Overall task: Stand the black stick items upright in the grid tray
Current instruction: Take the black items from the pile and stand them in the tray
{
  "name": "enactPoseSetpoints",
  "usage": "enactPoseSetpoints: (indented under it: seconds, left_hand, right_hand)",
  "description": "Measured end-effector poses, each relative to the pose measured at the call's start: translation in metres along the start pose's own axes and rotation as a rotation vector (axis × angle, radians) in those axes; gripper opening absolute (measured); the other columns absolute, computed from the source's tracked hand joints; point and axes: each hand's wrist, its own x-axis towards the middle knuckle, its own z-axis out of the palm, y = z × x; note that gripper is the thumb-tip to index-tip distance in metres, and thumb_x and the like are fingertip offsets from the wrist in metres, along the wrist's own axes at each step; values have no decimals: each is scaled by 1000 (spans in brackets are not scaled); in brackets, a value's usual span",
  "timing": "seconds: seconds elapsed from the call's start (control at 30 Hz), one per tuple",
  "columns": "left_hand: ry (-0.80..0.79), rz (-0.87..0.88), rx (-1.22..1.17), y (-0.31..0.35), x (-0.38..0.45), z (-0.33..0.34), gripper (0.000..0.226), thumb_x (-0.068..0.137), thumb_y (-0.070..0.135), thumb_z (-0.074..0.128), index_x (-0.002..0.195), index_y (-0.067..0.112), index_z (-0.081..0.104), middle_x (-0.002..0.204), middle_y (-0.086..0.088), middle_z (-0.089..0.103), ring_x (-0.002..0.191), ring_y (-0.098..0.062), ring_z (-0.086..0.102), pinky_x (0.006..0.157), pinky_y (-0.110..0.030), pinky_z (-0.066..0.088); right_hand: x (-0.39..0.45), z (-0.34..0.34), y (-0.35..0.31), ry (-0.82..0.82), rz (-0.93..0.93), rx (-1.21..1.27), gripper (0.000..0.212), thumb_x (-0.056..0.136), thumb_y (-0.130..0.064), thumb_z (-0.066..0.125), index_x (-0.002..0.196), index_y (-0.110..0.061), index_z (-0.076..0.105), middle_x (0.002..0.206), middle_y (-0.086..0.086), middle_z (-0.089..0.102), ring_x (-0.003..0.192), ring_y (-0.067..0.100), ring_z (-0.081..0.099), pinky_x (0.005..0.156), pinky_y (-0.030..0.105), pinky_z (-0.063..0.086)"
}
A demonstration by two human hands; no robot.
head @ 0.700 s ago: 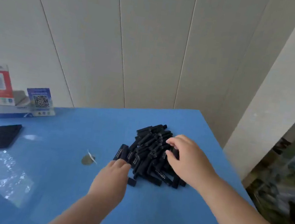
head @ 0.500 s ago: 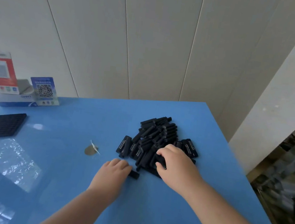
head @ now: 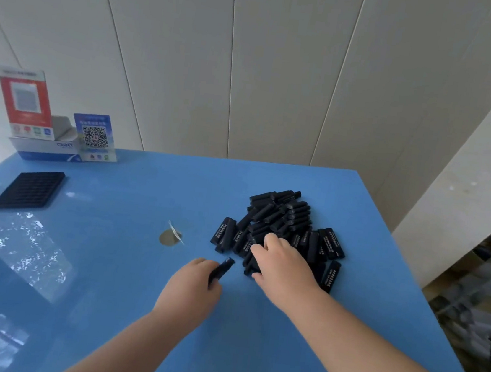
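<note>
While pinched in left hand [head: 195, 284], stick [head: 221, 271] tip up-right; right hand's [head: 282, 266] grip unclear.

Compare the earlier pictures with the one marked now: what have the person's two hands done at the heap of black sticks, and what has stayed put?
The left hand has picked one black stick off the table and now grips it, drawn slightly back from the heap. The right hand has slid from the heap's far side to its near edge, fingers on the sticks. The grid tray stays unmoved on the blue table.

Matt black sticks [head: 280, 218], glossy table [head: 123, 263]
</note>
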Motion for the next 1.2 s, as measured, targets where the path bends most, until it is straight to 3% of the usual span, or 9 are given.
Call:
enactPoseSetpoints:
  seconds: [0.2,0.37,0.47,0.53,0.7,0.77,0.87,1.07,1.2]
  left_hand:
    - [-74,-99,-473,20,-25,-16,9,82,17,45,77,16,52,56,7,38,45,-13,29,40,-19,26]
    - [-120,-208,-673,26,-38,-28,22,87,23,51,82,37,68,69,1,65,47,-8,41,41,-17,34]
    - [-128,-234,-719,27,-41,-29,23,88,26,54,85,42,70,76,8,71,59,-12,57,55,-23,47]
    - [-115,-242,-733,26,-41,-28,21,88,27,57,90,43,71,80,12,73,74,-16,67,63,-24,52]
    - [-83,-262,-734,29,-37,-19,20,89,23,61,92,41,70,79,14,73,73,-2,68,62,-19,53]
    - [-78,-282,-777,31,-35,-14,19,92,22,62,98,38,70,85,13,75,80,-5,71,79,-28,58]
    - [-43,-303,-859,38,-30,-10,18,93,20,63,98,34,72,90,10,75,82,-6,72,79,-25,56]
    - [18,-361,-909,51,-20,-10,15,94,19,65,100,30,74,86,10,75,83,-7,72,79,-25,55]
    - [54,-385,-926,52,-25,-21,15,94,19,65,102,29,74,95,8,77,89,-8,73,79,-24,53]
  right_hand:
    - [7,17,-11,-15,95,-12,22,93,-12,65,83,-17,46,96,-2,35,90,19,46,66,26,37]
    - [3,17,-11,36,177,-34,21,94,-9,55,77,-14,43,92,-1,37,81,19,42,60,28,35]
    - [3,8,-1,86,320,86,12,93,-10,52,81,-11,51,94,0,48,76,21,53,58,33,47]
    - [2,3,9,123,444,229,11,92,-14,56,81,-15,58,91,-2,53,70,18,56,55,29,48]
    - [-7,-3,32,115,766,753,7,78,-20,66,72,-17,69,65,-3,71,58,13,60,48,20,40]
    - [-14,-4,42,107,864,977,5,75,-17,65,72,-15,68,64,-1,73,66,19,68,60,30,54]
    - [-22,-6,57,83,949,1306,7,82,-10,73,82,-8,65,80,5,75,71,19,76,86,39,61]
    - [-31,-20,63,-81,857,2060,17,90,6,67,106,6,63,84,14,71,72,21,71,69,29,61]
    - [-21,-29,54,-281,704,2134,17,93,5,62,105,6,74,92,15,71,78,21,70,76,31,60]
